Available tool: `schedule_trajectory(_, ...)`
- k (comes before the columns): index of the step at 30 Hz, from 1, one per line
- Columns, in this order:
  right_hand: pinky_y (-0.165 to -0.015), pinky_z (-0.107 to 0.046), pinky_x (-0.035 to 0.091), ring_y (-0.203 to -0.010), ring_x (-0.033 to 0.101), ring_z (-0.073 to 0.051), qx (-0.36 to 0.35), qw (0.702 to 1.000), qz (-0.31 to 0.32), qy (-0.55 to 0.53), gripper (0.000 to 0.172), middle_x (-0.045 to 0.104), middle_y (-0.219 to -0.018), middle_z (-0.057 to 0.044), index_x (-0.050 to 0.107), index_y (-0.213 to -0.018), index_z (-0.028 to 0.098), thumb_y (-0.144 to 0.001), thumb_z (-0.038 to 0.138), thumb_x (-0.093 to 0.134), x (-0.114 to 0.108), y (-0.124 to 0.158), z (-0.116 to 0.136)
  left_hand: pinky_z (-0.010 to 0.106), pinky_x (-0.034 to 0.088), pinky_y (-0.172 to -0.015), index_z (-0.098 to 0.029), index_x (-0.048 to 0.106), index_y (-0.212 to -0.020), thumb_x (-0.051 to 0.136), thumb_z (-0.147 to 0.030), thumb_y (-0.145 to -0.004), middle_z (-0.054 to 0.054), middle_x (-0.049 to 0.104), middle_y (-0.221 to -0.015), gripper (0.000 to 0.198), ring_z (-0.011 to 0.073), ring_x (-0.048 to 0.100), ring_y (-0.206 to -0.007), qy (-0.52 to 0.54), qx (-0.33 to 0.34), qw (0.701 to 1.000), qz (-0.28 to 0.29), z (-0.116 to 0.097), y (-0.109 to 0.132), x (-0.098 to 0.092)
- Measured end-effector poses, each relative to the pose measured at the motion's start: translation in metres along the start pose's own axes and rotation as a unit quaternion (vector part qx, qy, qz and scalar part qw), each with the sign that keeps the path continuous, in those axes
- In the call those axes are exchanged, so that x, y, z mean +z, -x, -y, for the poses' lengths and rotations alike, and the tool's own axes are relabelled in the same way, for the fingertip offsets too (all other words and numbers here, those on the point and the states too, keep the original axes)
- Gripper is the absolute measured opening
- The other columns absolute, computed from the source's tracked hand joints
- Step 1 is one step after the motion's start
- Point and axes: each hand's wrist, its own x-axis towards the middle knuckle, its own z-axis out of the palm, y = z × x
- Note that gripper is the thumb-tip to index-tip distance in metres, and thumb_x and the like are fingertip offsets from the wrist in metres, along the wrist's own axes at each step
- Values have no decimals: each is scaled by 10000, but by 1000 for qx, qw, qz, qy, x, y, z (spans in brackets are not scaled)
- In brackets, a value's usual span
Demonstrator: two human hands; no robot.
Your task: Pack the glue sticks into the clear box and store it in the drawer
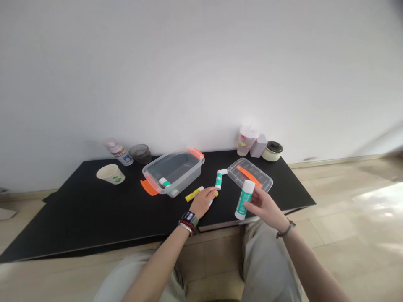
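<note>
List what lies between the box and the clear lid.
In the head view, a green tube and small white piece lie between box and lid; the left hand is just in front.

Worktop (78,214), uniformly black; wall (189,75), pale grey. Large tube (244,200), green label with white lettering, white ends; small tube (218,180), green and white; slim tube (193,194), yellow with one white end. Box (190,179), colourless and translucent; latches (149,188), orange. Box lid (256,170), colourless; handle (249,176), orange. Paper cup (108,172), white with green leaf motif; tumbler (245,142), pale with pink and yellow figures; pot (270,155), cream with black cover (274,146).
</note>
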Motion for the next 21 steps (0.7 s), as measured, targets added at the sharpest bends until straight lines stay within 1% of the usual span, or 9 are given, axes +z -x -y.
schedule_trajectory(4,-719,-353,588,-782,645,-180,48,998,47,3,407,663,-912,-39,556,-1067,199,-761,401,734,14,-38,-10,438,394,-1103,-197,584,-1224,427,-248,-977,106,567,-1360,298,236,519,-1274,69,-82,993,-44,-11,-9,-21)
schedule_trajectory(5,-704,-354,594,-785,650,-183,67,996,55,-7,434,664,-914,-38,553,-1049,199,-732,415,756,19,-47,-14,441,407,-1087,-197,574,-1232,411,-304,-986,112,582,-1336,314,241,529,-1261,130,-115,983,-63,-17,-11,-26)
schedule_trajectory(7,-698,-347,599,-796,662,-184,102,992,61,-34,477,661,-901,-28,544,-1001,204,-677,452,791,31,-64,-24,427,478,-997,-196,545,-1253,329,-434,-1006,121,619,-1262,406,239,587,-1173,291,-179,937,-77,-33,-13,-36)
schedule_trajectory(10,-669,-307,588,-732,654,-154,128,987,72,-64,446,639,-818,-14,543,-904,199,-734,581,702,47,-77,-37,361,553,-775,-193,494,-1259,361,-562,-965,107,650,-1122,490,208,658,-920,434,-220,874,3,-52,-9,-46)
schedule_trajectory(12,-538,-257,537,-586,589,-117,123,990,55,-35,455,597,-729,8,548,-890,198,-825,649,549,54,-79,-43,299,529,-630,-179,464,-1229,434,-562,-932,66,645,-958,486,156,626,-704,425,-233,873,56,-60,-2,-51)
schedule_trajectory(14,-442,-220,433,-481,491,-95,102,994,25,33,454,546,-655,40,557,-947,207,-883,643,450,57,-78,-46,259,472,-551,-170,459,-1172,435,-531,-936,15,604,-802,432,123,559,-575,387,-236,887,86,-64,5,-54)
schedule_trajectory(17,-491,-214,353,-513,454,-96,48,988,13,147,400,496,-592,52,570,-826,202,-913,571,444,61,-78,-48,242,417,-536,-182,483,-1067,409,-502,-953,-27,545,-671,348,120,530,-542,349,-227,901,120,-69,11,-55)
schedule_trajectory(19,-523,-223,314,-538,427,-96,22,977,15,210,437,439,-544,48,486,-627,190,-921,510,446,66,-79,-49,235,391,-517,-191,483,-997,387,-515,-959,-42,510,-621,340,113,501,-519,369,-235,888,143,-73,10,-55)
schedule_trajectory(21,-516,-231,275,-516,378,-90,12,969,16,247,452,381,-508,52,396,-546,192,-928,432,425,67,-83,-50,218,360,-479,-196,463,-938,396,-548,-947,-55,477,-618,359,90,445,-485,423,-257,855,156,-76,10,-56)
